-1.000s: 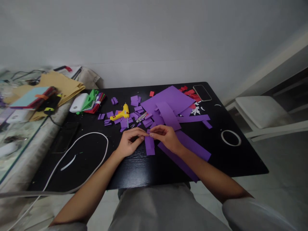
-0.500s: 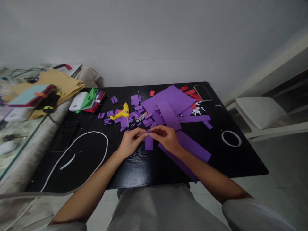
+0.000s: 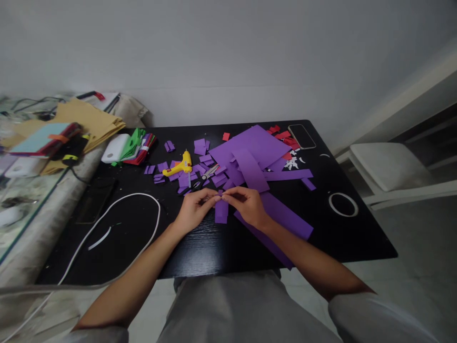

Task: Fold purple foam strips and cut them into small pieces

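Black worktop [image 3: 221, 247] by a white wall; we're pinching a purple strip [image 3: 221, 211] with both hands [image 3: 194, 209] [image 3: 246, 205], and it's looking shorter than a second ago.

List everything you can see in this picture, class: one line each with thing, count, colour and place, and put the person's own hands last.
table: one, black, centre
purple strip: one, purple, pinched between both hands
large purple sheets: several, purple, behind the hands
small purple pieces: many, purple, around the glue gun
glue gun: one, yellow, table middle
scissors: one pair, right of the glue gun
red scraps: several, red, far right
phone: one, dark, far right corner
white ring: one, white, right side
white cord: one, white, left side
left hand: on the strip
right hand: on the strip
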Action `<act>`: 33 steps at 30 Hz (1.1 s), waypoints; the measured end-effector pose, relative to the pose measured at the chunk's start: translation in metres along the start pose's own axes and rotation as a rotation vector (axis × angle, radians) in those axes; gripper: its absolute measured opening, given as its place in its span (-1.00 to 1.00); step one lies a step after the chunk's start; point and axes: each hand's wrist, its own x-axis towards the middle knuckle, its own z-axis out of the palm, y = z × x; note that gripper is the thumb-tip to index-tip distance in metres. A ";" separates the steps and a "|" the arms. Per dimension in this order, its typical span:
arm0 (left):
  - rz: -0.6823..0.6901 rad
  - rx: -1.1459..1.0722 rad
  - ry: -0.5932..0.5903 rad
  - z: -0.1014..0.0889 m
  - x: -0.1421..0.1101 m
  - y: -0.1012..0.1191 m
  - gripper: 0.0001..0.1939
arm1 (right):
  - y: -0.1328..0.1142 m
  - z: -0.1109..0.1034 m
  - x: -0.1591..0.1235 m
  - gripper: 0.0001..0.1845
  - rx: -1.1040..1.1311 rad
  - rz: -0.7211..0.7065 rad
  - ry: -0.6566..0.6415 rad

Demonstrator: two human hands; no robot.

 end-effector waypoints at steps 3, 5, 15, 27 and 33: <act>0.000 0.014 0.000 0.000 0.000 -0.001 -0.73 | 0.002 0.001 0.000 -0.80 0.030 0.015 -0.009; 0.000 0.016 0.004 0.000 0.000 -0.001 -0.73 | 0.002 0.001 0.000 -0.79 0.050 0.022 -0.017; -0.012 -0.003 0.015 0.000 -0.001 0.001 -0.73 | -0.002 0.000 0.001 -0.80 -0.003 -0.004 -0.002; 0.022 -0.044 -0.025 -0.002 -0.001 -0.004 -0.70 | 0.007 0.002 -0.002 -0.83 -0.068 -0.152 0.042; 0.022 -0.031 0.009 0.000 -0.001 0.003 -0.71 | 0.007 0.001 -0.002 -0.84 -0.096 -0.180 0.043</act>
